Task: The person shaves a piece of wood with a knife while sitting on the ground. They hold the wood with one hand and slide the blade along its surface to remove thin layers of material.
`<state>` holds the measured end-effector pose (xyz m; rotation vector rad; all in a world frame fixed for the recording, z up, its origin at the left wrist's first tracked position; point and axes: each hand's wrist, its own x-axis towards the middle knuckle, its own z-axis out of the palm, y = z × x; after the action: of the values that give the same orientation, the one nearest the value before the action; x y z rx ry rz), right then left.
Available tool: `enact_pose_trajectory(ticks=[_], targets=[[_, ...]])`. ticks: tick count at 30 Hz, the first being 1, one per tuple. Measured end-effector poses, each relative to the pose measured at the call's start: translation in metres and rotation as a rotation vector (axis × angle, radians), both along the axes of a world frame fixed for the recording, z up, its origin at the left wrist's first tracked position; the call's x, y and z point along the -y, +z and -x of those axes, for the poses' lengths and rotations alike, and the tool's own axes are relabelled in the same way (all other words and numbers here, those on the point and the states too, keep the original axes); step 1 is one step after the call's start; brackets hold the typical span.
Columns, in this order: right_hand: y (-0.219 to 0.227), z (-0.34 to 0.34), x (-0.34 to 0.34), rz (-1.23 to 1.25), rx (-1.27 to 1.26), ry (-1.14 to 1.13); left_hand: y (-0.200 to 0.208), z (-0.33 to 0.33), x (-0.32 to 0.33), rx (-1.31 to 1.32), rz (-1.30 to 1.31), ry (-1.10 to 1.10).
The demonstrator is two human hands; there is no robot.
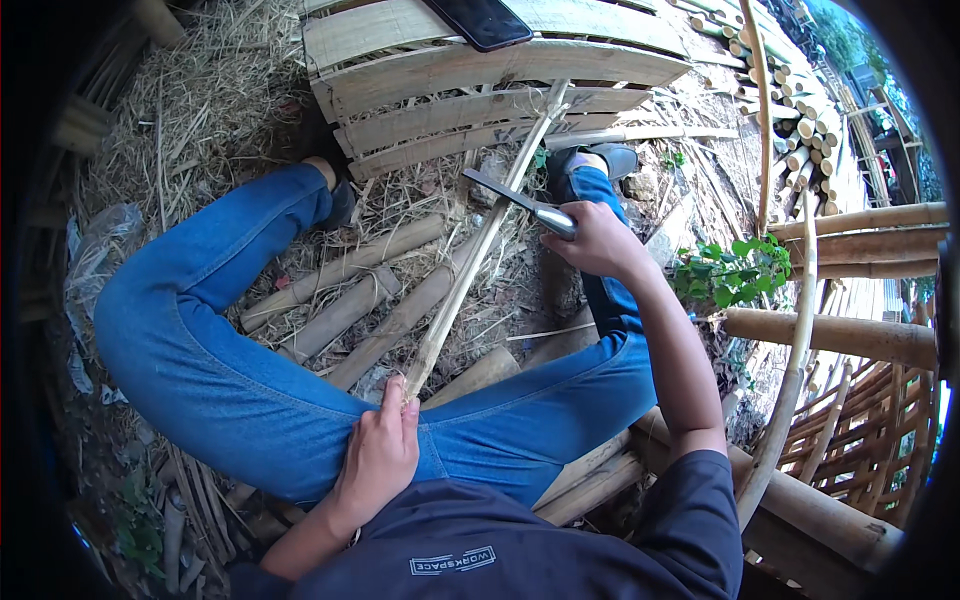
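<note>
A long, pale split-bamboo strip [462, 280] runs from my lap up to the wooden crate [500, 68], its far end resting against the slats. My left hand [380, 452] is closed around the strip's near end, in front of my waist. In my right hand [602, 240] is a knife [512, 194] with a narrow dark blade and a shiny metallic handle. The blade points left and lies across the strip about midway along it. Whether its edge bites into the bamboo, I cannot tell.
A dark phone [487, 24] lies on the crate. Bamboo poles [400, 318] and straw cover the ground between my legs. To the right are a leafy plant [735, 272], bamboo railings [840, 337] and a stack of cut bamboo [808, 135]. Clear plastic [105, 235] lies at the left.
</note>
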<state>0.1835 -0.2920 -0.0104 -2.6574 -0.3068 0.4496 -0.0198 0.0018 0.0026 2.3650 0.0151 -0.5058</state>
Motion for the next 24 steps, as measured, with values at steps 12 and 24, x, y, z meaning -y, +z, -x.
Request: enact_pose_trajectory(ticks=[12, 24], targets=[[-0.050, 0.055, -0.007, 0.115, 0.079, -0.260, 0.007, -0.004, 0.002, -0.180, 0.040, 0.030], [-0.023, 0.040, -0.019, 0.029, -0.151, -0.201, -0.001, 0.000, -0.001, -0.114, 0.004, 0.020]])
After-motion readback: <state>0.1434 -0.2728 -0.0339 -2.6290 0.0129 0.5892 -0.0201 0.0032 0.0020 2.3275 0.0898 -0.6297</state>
